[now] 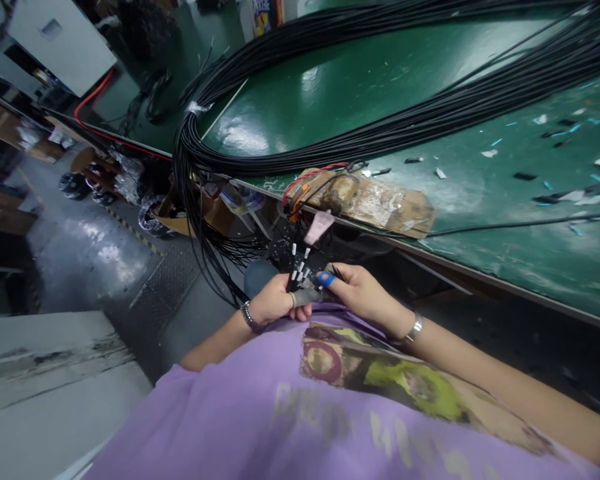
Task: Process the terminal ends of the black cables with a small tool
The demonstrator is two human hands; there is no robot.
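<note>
My left hand [275,300] is closed around the ends of several black cables, its thumb wrapped in grey tape. White cable tips [300,270] stick up out of its grip. Just to the right, close to those tips, my right hand [363,293] has its fingers pinched together, with blue tape on the thumb. Whatever lies between its fingertips is too small to make out. The loose black cables [205,257] hang from the table edge down to my left hand. Both hands are in front of my purple shirt.
A large coil of black cable [300,157] lies across the green table [380,80]. At its near edge is a taped cardboard piece [385,207] with red and black wires. Cable scraps [525,176] are scattered at right. Boxes and a stool [84,160] stand at left.
</note>
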